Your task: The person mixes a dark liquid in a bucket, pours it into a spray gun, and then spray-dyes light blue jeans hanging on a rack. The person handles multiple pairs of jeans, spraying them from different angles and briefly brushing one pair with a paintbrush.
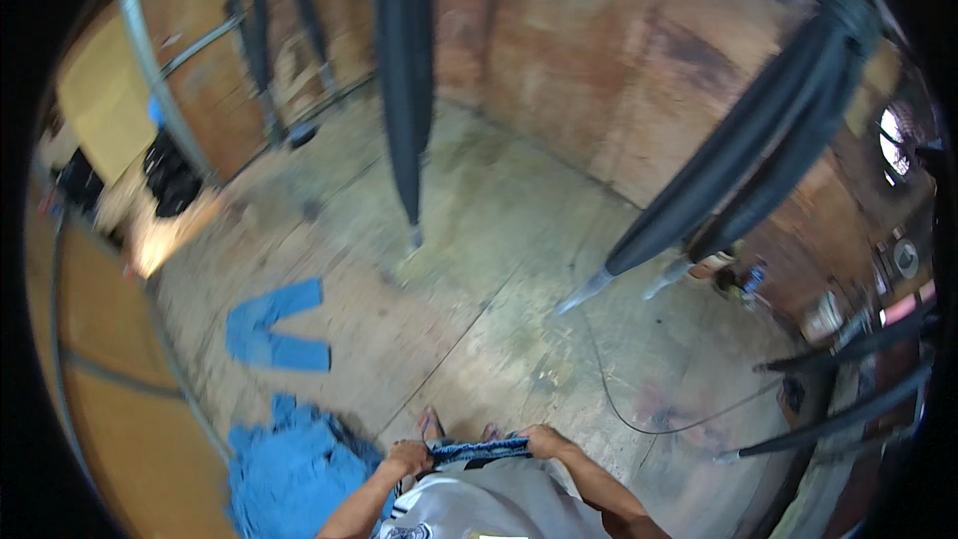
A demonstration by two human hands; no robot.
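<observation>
Hands meet at the bottom centre of the head view, both gripping one stretch of dark blue denim cloth (481,451) pulled flat between them. The left hand (409,457) is closed on the cloth's left end, fingers curled over the edge; the right hand (547,439) is closed on the right end in the same way. Both forearms come up from the lower edge, over a pale shirt. Just above the cloth, two sandalled feet (431,425) show on the concrete floor (499,269).

To the lower left, a heap of bright blue jeans (289,469) lies on the floor, just beside the left forearm. Higher up on the left, a single pair of blue jeans (271,329) lies spread out flat, well apart from the heap. A thin dark cable (619,409) curves across the floor at the lower right.

Dark fabric-wrapped poles hang into the frame: one (404,70) from the top centre, others (738,160) slanting in from the upper right. A rusty brown wall (599,50) fills the upper part of the frame.
</observation>
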